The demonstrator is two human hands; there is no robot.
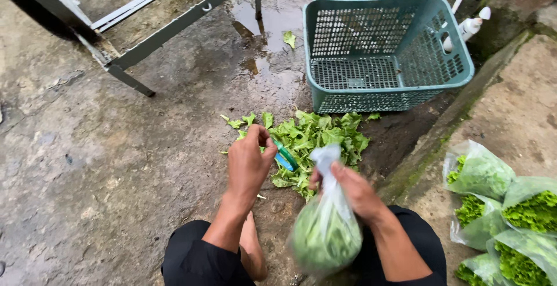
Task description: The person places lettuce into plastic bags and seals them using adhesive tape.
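Our right hand is clamped on the twisted neck of a bag of greens, which hangs lengthwise below it, blurred. Our left hand, just beside it, pinches a green tape roll; we cannot tell its exact shape. Loose leaves lie beyond, before the basket.

Light: soft, even daylight — no hard shadows.
Glare: pale sheen on the wet concrete floor near the puddle.
Blur: the held bag of greens smears with motion — elsewhere sharp.
Edges: slight wide-angle bending.
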